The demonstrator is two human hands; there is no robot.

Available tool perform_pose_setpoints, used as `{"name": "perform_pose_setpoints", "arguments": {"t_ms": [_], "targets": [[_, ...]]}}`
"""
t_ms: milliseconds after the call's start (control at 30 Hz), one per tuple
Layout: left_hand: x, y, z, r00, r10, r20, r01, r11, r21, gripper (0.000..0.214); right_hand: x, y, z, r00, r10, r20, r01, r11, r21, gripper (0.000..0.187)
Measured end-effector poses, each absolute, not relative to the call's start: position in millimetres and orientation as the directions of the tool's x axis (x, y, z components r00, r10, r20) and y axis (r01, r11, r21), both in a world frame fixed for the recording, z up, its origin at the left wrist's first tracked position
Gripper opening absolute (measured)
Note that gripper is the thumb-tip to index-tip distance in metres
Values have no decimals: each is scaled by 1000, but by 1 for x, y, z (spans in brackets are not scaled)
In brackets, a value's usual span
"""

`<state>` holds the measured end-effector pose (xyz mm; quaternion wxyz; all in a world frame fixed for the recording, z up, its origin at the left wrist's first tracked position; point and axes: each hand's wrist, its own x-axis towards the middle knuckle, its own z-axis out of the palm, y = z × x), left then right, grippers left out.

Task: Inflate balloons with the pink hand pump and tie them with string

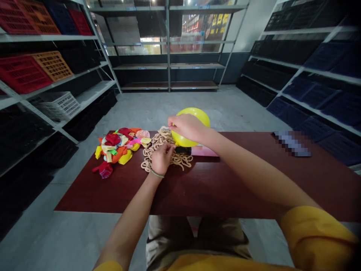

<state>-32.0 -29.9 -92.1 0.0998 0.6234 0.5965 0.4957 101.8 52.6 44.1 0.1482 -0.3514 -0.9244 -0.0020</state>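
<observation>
Head view: metal shelves (141, 66) fill the upper frame, above a dark red table (107, 195) at centre. Left of centre on it lies a heap of flat, uninflated balloons (115, 148). Only one yellow balloon (201, 120), upper centre, is blown up, and it sits just above a pink box (203, 151). The right hand (187, 128) grasps that balloon, its fingers (172, 121) clenched over the top. The left hand (162, 159) rests on a tangle of tan cord (180, 160), its fingers curled; whether they grasp it, I cannot tell.
</observation>
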Motion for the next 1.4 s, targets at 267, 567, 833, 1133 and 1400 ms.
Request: {"name": "perform_pose_setpoints", "arguments": {"t_ms": [267,567,833,1133,1400], "targets": [[-38,-27,-86,-213,749,627,669,-356,652,15,107,36,34,-724,662,195,679,733,33,23],[-40,-26,-79,-298,762,575,515,-379,769,15,110,24,25,-754,617,227,650,750,123,24],[-37,-27,-76,-391,824,410,412,-242,878,17,118,10,-2,-618,697,364,713,692,-113,30],[-29,-25,-81,-460,833,307,208,-235,949,21,118,10,-34,-406,810,422,737,564,-372,25],[-29,-25,-83,-466,807,362,306,-237,922,22,104,16,-53,-285,901,326,662,431,-613,24]]}}
